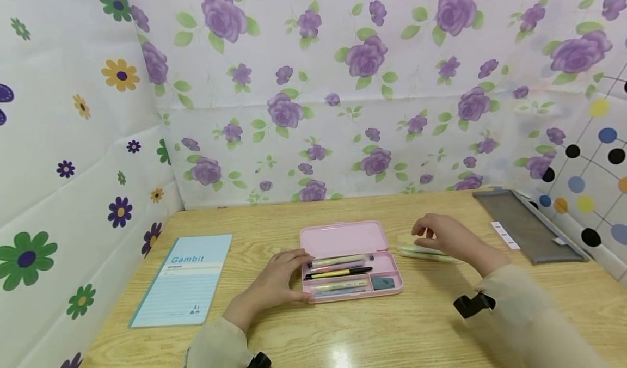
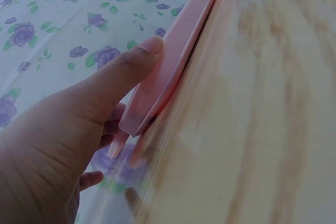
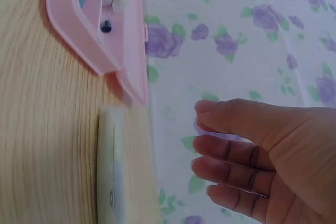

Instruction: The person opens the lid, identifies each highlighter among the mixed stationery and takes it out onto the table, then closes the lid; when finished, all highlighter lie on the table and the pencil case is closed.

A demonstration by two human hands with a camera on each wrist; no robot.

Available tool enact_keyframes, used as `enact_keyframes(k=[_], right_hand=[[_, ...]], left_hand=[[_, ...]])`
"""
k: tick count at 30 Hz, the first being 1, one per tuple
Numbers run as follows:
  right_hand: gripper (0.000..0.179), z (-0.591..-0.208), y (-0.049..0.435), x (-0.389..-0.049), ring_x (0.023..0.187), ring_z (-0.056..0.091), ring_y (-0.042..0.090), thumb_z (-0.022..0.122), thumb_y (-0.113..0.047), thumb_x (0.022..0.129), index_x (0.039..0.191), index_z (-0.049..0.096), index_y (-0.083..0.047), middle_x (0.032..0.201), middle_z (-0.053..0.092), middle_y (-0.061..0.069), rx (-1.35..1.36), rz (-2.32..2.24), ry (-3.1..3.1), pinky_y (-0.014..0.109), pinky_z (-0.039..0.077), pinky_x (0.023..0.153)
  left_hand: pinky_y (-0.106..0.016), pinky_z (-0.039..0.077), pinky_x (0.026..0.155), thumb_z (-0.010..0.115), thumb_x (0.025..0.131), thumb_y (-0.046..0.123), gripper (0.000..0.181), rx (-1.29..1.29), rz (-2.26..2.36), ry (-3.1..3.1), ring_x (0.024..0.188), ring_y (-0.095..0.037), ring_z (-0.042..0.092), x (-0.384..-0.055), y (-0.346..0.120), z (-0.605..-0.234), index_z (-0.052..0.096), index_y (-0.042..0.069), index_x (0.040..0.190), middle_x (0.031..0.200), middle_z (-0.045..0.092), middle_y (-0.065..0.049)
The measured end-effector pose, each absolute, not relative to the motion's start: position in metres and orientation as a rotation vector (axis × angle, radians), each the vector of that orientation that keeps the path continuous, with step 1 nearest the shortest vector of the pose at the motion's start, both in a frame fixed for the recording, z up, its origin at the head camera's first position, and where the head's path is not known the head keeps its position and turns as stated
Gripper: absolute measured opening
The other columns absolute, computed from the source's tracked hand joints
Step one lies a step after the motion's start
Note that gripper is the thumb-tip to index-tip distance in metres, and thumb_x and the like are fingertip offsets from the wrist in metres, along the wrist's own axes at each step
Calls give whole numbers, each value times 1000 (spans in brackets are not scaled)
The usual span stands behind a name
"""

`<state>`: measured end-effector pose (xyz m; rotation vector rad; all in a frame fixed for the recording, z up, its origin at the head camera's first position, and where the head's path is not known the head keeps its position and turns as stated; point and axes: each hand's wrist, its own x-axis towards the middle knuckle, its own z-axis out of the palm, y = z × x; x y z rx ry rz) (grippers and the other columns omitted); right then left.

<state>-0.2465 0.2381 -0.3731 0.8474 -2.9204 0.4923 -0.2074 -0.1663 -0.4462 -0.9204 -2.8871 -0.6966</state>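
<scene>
A pink pencil case (image 1: 344, 237) lies with its lid raised on the wooden table. Inside it are several pens and a dark eraser (image 1: 383, 283), among them a black and yellow pen (image 1: 339, 273). My left hand (image 1: 270, 282) grips the case at its left end; in the left wrist view the thumb presses the pink wall (image 2: 168, 56), fingers behind. To the right of the case, pale yellow-green pens (image 1: 428, 255) rest on the wood. Just over them is my right hand (image 1: 453, 238), its fingers loosely bent; the right wrist view shows nothing in it.
On the left lies a light blue notebook (image 1: 183, 281). A dark grey mesh pouch (image 1: 531, 224) with a white label sits at the right back. Flower-printed cloth (image 1: 333, 139) hangs behind the table (image 1: 264, 335) and along its left side.
</scene>
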Motion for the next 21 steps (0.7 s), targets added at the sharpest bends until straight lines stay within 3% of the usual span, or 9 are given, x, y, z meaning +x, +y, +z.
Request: enact_keyframes(k=[21], right_hand=[[7, -392, 177, -248, 74, 58, 12, 70, -13, 86, 92, 69, -9, 88, 65, 2, 1069, 557, -2858, 23, 50, 66]], left_hand=[[-58, 26, 115, 73, 69, 64, 86, -904, -710, -2902, 139, -33, 37, -206, -165, -448, 50, 21, 140, 149, 44, -6]])
